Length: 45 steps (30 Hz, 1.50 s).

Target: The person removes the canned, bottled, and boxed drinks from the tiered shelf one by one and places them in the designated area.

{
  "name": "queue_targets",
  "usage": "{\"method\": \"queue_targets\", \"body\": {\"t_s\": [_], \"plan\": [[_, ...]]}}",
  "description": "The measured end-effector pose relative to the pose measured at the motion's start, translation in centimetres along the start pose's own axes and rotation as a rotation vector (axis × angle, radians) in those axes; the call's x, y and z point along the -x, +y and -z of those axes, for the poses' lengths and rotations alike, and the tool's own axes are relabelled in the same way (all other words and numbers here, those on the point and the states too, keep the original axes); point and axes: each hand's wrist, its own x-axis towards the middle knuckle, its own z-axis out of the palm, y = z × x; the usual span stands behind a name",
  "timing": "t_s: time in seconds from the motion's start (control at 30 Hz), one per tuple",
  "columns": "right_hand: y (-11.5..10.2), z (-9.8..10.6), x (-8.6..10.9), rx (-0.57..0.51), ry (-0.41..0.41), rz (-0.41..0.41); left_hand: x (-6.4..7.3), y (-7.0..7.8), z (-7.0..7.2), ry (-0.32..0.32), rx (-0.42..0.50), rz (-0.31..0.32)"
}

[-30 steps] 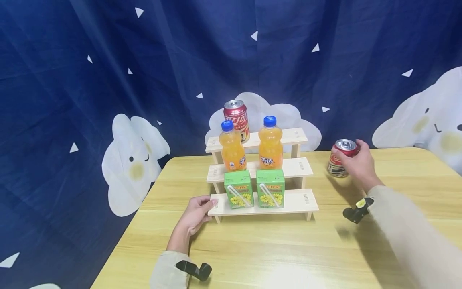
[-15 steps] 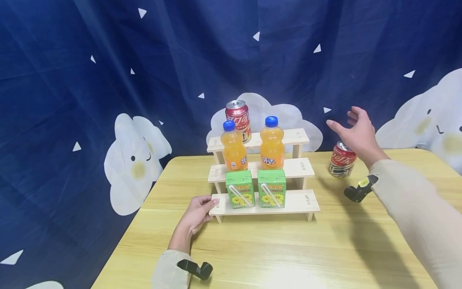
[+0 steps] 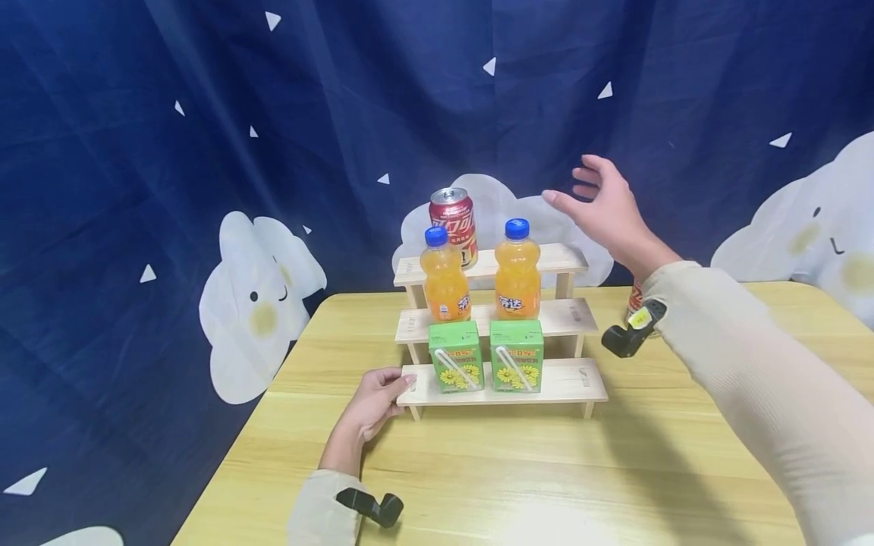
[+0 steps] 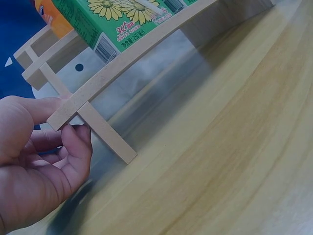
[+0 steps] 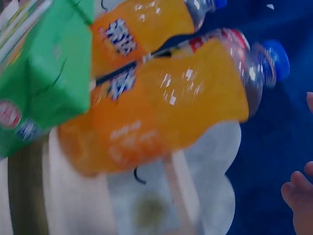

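A three-tier wooden display stand (image 3: 570, 379) stands on the table. My left hand (image 3: 372, 402) pinches the left end of its lowest board; in the left wrist view the thumb of that hand (image 4: 44, 166) lies on top and fingers curl beneath. My right hand (image 3: 608, 208) hangs in the air beside the top board's right end, fingers apart, holding nothing. Two green drink cartons (image 3: 456, 358) (image 3: 517, 358) stand on the lowest board. Behind them are two orange soda bottles (image 3: 445, 280) (image 3: 517, 277) with blue caps. One red soda can (image 3: 451, 216) occupies the top board's left side.
Another red soda can (image 3: 635, 297) stands on the wooden table (image 3: 492, 470) right of the stand, mostly hidden by the right forearm. A dark blue curtain (image 3: 382, 91) with white clouds hangs behind the table.
My right hand has let go of the can on the right, risen, and moved left toward the stand. The can stays on the table. My left hand keeps its hold on the board.
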Motion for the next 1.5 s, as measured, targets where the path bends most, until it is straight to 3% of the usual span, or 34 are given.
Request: {"method": "queue_targets", "body": {"t_s": [0.23,0.57,0.7,1.1,1.37,1.5], "plan": [[-3.9,-2.4,-1.3,-0.059,-0.041,0.000,0.1,-0.1,0.1,0.007,0.012,-0.005],[-7.9,-4.6,-2.6,-0.033,-0.100,0.018,-0.2,-0.1,0.0,0.017,-0.009,0.000],[-9.1,-5.7,-2.8,0.024,-0.133,0.010,-0.2,0.0,-0.1,0.013,0.001,-0.010],[-9.4,-7.5,-2.6,0.251,-0.327,-0.023,-0.3,0.1,-0.8,-0.022,0.027,-0.012],[-9.5,-8.8,-2.9,0.351,-0.505,-0.027,0.3,-0.1,-0.3,0.001,0.011,-0.005],[-9.7,-9.3,-3.0,0.377,-0.530,-0.009,0.6,-0.2,-0.1,0.022,0.008,-0.001]]}}
